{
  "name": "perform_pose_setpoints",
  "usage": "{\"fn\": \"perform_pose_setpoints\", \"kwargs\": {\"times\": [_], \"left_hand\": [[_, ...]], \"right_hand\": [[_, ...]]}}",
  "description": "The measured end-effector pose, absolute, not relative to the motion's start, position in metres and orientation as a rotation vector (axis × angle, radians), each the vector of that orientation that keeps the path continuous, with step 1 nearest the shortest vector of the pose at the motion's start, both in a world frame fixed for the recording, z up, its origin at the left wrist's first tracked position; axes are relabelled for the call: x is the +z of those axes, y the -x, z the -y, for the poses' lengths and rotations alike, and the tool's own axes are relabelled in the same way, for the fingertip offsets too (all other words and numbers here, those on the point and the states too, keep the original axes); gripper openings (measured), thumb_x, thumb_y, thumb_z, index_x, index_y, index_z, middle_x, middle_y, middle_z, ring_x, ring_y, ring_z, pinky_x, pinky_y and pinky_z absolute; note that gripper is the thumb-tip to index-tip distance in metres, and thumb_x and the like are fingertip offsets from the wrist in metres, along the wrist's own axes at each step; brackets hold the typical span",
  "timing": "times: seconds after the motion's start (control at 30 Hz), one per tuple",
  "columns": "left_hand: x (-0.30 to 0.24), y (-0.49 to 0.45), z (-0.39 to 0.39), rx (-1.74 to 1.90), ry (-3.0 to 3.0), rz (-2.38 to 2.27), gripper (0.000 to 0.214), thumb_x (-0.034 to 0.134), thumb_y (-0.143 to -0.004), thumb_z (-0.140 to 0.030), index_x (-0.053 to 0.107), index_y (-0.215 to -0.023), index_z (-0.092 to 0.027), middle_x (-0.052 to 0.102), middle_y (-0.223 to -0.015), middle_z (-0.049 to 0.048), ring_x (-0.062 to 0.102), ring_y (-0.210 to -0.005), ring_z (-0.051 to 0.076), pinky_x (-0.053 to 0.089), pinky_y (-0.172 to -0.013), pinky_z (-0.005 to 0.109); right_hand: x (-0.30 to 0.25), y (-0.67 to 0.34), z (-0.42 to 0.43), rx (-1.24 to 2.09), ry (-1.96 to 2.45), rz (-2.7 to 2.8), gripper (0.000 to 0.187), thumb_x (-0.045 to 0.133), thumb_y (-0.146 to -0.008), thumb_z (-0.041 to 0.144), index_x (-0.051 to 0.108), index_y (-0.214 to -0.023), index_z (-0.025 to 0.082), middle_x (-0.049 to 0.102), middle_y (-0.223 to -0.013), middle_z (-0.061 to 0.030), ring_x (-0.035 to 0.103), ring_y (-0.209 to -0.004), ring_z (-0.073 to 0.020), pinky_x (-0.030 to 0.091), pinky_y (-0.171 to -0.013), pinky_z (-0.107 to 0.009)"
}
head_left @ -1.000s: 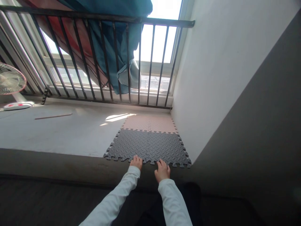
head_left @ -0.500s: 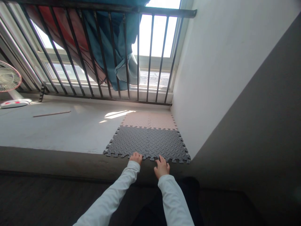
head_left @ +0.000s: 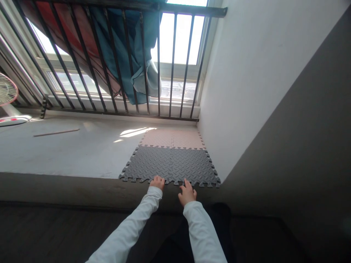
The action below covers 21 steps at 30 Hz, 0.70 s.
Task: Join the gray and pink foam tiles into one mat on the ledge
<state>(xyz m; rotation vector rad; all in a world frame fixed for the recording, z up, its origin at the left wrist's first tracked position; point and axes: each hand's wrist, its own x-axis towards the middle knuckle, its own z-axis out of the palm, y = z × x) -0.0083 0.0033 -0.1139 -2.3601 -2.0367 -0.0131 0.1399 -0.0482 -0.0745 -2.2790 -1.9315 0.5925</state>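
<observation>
Two dark grey interlocking foam mat tiles (head_left: 170, 166) lie side by side on a raised ledge, joined at the back to two pale pink tiles (head_left: 172, 138). My left hand (head_left: 157, 181) rests on the near edge of the left grey tile, fingers curled over the rim. My right hand (head_left: 187, 192) lies on the near edge of the right grey tile with its fingers spread and pressing down. Both arms wear white sleeves.
The grey ledge (head_left: 68, 149) runs left from the mats. A black metal railing (head_left: 115, 58) stands before the window, with blue and red cloth (head_left: 126, 47) hung on it. A fan (head_left: 8, 102) and a thin stick (head_left: 56, 132) sit far left. A white wall (head_left: 246, 91) bounds the right.
The view has shifted slightly upward and left. Both hands stay on the near edge of the grey tiles, which have slid a little further onto the ledge.
</observation>
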Motion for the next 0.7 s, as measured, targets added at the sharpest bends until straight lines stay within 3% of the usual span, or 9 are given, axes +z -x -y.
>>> {"fn": "perform_pose_setpoints", "kwargs": {"times": [0.53, 0.7], "left_hand": [[-0.1115, 0.0076, -0.001, -0.036, 2.345, 2.031, 0.035, 0.032, -0.079, -0.008, 0.062, -0.095, -0.014, 0.056, -0.096, 0.0178, 0.047, -0.091, 0.026, 0.041, -0.068, 0.034], [-0.1131, 0.007, -0.0015, -0.041, 2.32, 2.029, 0.033, 0.034, -0.079, -0.01, 0.062, -0.095, -0.014, 0.056, -0.095, 0.0176, 0.047, -0.089, 0.025, 0.039, -0.066, 0.034]], "right_hand": [[-0.0735, -0.1391, 0.0491, 0.628, 2.272, 1.927, 0.036, 0.046, -0.067, 0.017, 0.059, -0.099, 0.026, 0.02, -0.143, -0.0015, 0.018, -0.129, -0.0176, 0.025, -0.096, -0.047], [-0.0768, -0.1396, 0.0474, 0.587, 2.29, 1.938, 0.049, 0.044, -0.067, 0.017, 0.051, -0.114, 0.029, 0.021, -0.142, 0.0002, 0.02, -0.128, -0.017, 0.027, -0.096, -0.045]]}}
